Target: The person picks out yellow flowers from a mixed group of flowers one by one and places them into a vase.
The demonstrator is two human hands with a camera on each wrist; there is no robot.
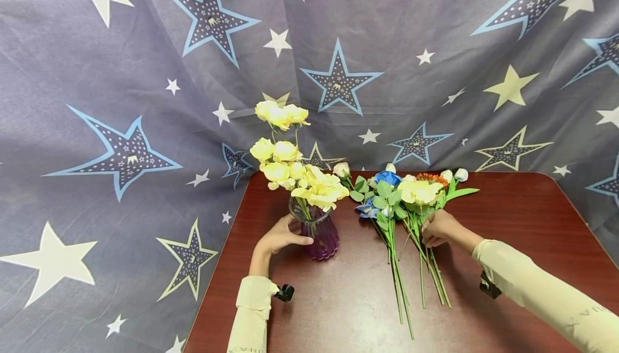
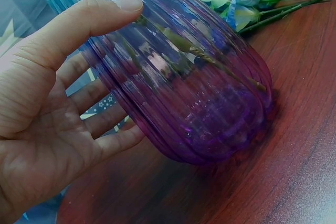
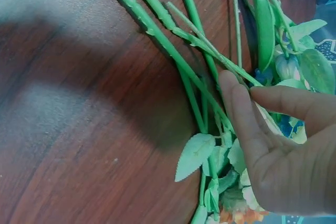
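Observation:
A ribbed glass vase (image 1: 320,237), purple at its base and bluish above, stands upright on the table with several yellow flowers (image 1: 285,170) in it. My left hand (image 1: 282,237) holds the vase from its left side. The thumb (image 2: 100,17) lies across the near face, and the other fingers reach behind the glass. Over at the loose flowers, my right hand (image 1: 441,228) pinches a thin flower stem (image 3: 197,32) between thumb and fingertips. A yellow flower (image 1: 419,192) lies just above that hand; whether the pinched stem belongs to it is hard to tell.
Beside the vase lie blue flowers (image 1: 387,177), an orange flower (image 1: 432,179) and pale buds (image 1: 461,174), their green stems (image 1: 398,283) crossing toward the near edge. A star-patterned cloth (image 1: 338,9) hangs behind the brown table (image 1: 338,310).

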